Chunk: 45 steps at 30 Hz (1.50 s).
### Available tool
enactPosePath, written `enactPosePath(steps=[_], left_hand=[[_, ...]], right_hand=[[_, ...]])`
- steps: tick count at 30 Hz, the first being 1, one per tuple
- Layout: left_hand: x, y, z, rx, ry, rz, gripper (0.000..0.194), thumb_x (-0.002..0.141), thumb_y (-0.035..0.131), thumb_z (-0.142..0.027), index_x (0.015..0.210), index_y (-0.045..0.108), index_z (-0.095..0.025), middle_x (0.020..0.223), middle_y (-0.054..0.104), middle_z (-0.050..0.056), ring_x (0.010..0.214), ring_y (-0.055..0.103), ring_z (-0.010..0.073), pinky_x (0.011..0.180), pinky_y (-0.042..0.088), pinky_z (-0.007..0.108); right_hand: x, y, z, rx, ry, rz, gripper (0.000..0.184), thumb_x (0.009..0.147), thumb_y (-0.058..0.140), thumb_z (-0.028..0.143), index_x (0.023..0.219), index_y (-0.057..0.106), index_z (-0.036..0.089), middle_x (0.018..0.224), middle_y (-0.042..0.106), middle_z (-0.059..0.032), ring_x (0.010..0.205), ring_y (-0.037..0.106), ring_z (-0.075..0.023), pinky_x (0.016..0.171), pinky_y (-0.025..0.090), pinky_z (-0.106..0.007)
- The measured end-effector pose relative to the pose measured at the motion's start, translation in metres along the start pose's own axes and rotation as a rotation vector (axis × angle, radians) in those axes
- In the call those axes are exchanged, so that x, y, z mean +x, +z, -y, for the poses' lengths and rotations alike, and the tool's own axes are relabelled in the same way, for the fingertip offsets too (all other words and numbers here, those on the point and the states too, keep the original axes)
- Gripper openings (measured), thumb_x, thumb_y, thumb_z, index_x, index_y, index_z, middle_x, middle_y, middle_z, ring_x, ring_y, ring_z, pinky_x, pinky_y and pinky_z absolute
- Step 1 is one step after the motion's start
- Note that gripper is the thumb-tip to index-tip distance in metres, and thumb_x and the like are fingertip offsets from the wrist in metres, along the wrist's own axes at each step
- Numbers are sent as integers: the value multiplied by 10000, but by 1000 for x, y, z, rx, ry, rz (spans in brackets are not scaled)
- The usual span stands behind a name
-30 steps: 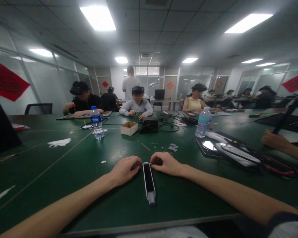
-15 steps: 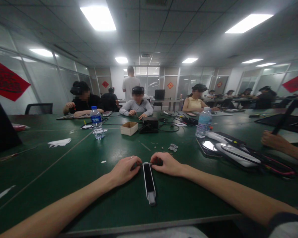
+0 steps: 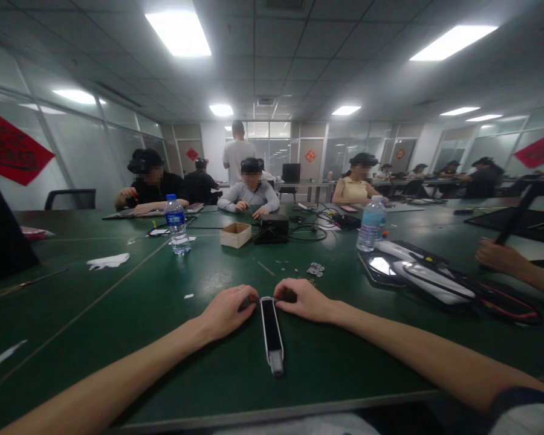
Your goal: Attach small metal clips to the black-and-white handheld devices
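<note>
At lower centre, the left hand (image 3: 230, 309) and right hand (image 3: 306, 299) curl around the upper end of a slim device (image 3: 272, 329) on the tabletop (image 3: 204, 386), their grip impossible to tell.

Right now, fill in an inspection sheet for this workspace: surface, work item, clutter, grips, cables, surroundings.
Surface: green table with a pale seam at left.
Work item: slim black-and-white device, lying with its grey end nearest the wearer.
Clutter: small metal parts, open box, left bottle, right bottle.
Grips: left grip and right grip flank the device's far end; contact unclear.
Cables: dark cables tangled right of a black case.
Surroundings: seated people, such as the one opposite; another person's hand, at right, holds a dark bar.
</note>
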<state>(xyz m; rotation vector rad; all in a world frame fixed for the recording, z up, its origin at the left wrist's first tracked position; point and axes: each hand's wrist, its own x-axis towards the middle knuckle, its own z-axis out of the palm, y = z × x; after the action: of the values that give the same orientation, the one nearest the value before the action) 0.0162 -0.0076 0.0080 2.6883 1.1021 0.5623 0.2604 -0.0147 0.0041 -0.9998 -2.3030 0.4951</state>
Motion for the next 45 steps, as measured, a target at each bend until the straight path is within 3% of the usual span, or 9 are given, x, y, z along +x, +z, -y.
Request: enactPosePath(steps=[5,10,14,17,26,35,38,42,45], left_hand=[[0,1,3,9,-4,7,166,888,527,-208,1036,602,-217,945,669,12,828,632,170,757,498,281],[-3,-1,5,7,2,1,171,890,521,-219,1038,604,-207,942,663,21,810,621,167,744,496,280],[-6,-4,5,16,-3,4,172,899,511,-238,1038,605,-202,933,660,23,792,616,164,719,491,275],[-7,-6,3,15,-3,4,172,897,505,-237,1031,606,-196,937,664,28,787,619,164,710,490,270],[-6,-1,8,5,16,-18,168,894,511,-239,1032,599,-199,930,670,29,803,630,172,746,501,284],[-6,1,10,13,20,-19,172,897,511,-248,1041,593,-204,935,669,28,807,630,173,755,504,290],[-6,0,8,11,14,-15,171,893,511,-250,1038,590,-208,934,670,26,798,630,171,747,504,285],[-5,-1,4,26,-1,-6,176,892,505,-256,1038,589,-204,920,671,26,791,627,170,726,497,278],[-4,-2,2,34,-10,2,178,892,502,-255,1034,593,-198,923,673,31,791,625,172,714,493,277]], right_hand=[[3,-8,-4,-74,-74,-5,179,840,667,274,979,648,164,947,681,-50,838,624,-168,773,511,-295],[5,-42,-19,-345,-58,-82,170,887,537,181,1005,657,155,1005,674,-99,949,603,-211,869,472,-359],[2,-67,-40,-478,31,17,173,852,546,167,949,689,162,945,680,-96,913,595,-224,826,458,-348],[-1,-73,-51,-513,98,129,148,816,584,184,895,708,164,912,673,-101,872,596,-230,768,451,-327],[-3,-72,-51,-555,131,245,216,733,604,117,905,712,190,940,672,-87,899,596,-235,738,433,-298],[-3,-72,-49,-481,198,248,69,715,638,159,775,667,178,827,650,-68,777,576,-208,648,408,-281],[-2,-65,-48,-450,209,184,26,728,636,161,749,645,173,811,642,-66,745,568,-192,620,410,-268],[2,-48,-52,-391,203,-23,67,811,577,175,811,641,154,866,652,-74,819,585,-190,714,446,-282],[4,-39,-56,-355,213,-74,107,837,564,190,882,650,144,885,661,-68,812,595,-182,734,456,-291]])
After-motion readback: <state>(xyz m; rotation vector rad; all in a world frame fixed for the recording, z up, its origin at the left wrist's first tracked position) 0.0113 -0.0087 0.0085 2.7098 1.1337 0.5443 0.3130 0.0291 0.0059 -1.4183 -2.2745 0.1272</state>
